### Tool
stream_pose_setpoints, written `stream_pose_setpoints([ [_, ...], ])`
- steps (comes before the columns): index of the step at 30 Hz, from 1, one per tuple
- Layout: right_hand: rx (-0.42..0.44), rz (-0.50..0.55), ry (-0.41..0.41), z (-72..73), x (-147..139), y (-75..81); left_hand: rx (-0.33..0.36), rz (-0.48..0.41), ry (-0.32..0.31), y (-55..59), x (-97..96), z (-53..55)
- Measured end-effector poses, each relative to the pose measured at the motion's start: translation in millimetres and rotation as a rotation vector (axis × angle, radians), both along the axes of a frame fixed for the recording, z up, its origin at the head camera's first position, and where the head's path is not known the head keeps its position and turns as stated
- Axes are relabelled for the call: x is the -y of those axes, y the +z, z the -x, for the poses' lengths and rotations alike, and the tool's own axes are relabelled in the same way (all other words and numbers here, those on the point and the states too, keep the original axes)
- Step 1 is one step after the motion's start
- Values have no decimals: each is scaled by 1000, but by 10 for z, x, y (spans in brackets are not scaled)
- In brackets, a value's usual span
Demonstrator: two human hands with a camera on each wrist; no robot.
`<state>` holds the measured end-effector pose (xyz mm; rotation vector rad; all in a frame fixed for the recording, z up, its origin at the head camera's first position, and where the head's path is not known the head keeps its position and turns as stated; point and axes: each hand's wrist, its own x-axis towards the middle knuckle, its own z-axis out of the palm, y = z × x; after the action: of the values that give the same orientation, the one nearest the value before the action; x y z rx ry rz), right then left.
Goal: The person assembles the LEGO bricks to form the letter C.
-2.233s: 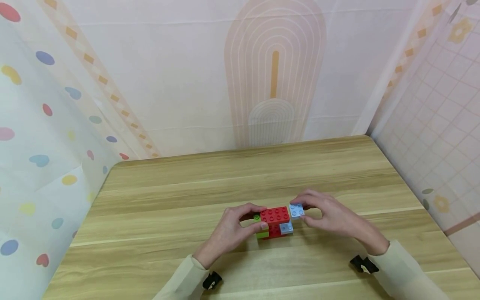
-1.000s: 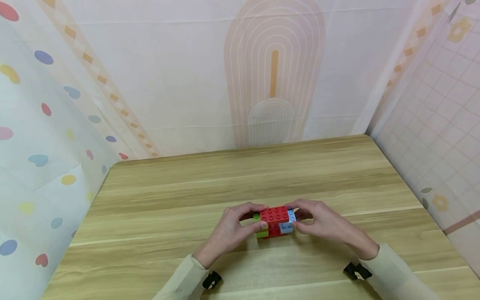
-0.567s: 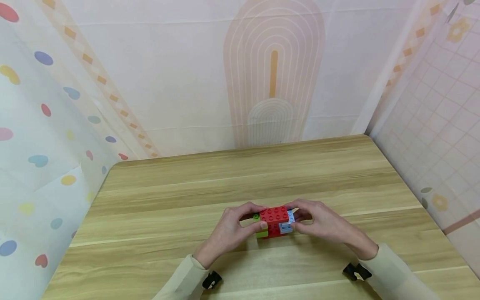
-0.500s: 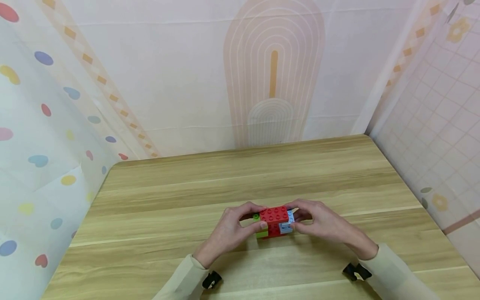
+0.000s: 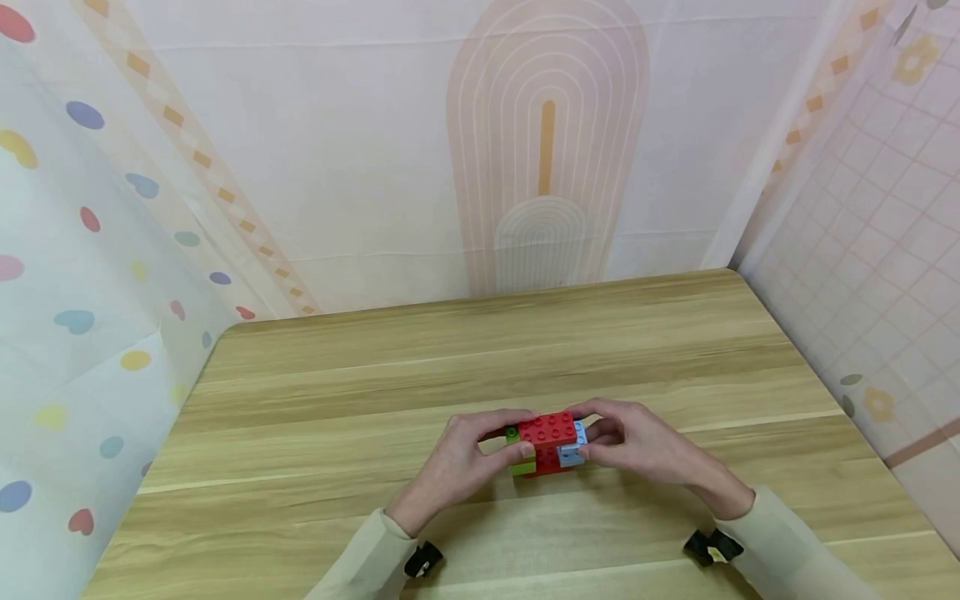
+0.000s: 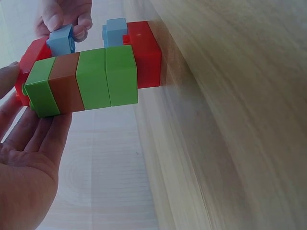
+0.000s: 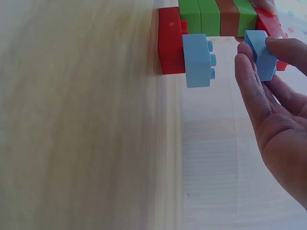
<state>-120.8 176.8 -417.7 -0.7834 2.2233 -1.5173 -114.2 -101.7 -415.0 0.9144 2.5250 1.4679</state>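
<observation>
A small structure of toy building bricks stands on the table. Its long red base brick (image 7: 171,43) carries a column of green bricks (image 6: 108,76), with a brown brick (image 6: 66,81) among them, at the left end. A light blue brick (image 7: 196,60) sits on the base's right end. Across the top reaches an upper red brick (image 5: 549,429). My left hand (image 5: 459,457) grips the top left, thumb in front and fingers behind. My right hand (image 5: 654,446) pinches another light blue brick (image 7: 261,55) at the upper red brick's right end, apart from the lower blue one. Whether it is joined I cannot tell.
The wooden table (image 5: 360,392) extends around the structure. Patterned cloth (image 5: 375,150) hangs behind it and on both sides. Black wrist devices (image 5: 712,547) sit under the cream sleeves (image 5: 787,533).
My right hand has moved left and slightly down, bringing its light blue brick from beside the structure against the upper red brick's right end. My left hand keeps its grip in place.
</observation>
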Motion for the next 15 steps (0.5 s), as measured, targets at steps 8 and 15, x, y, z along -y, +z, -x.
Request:
stream_pose_setpoints([
  [8, 122, 63, -20, -6, 6, -26, 0, -2, 6, -5, -1, 1],
  [15, 145, 74, -43, -11, 20, -51, 9, 2, 8, -3, -3, -4],
])
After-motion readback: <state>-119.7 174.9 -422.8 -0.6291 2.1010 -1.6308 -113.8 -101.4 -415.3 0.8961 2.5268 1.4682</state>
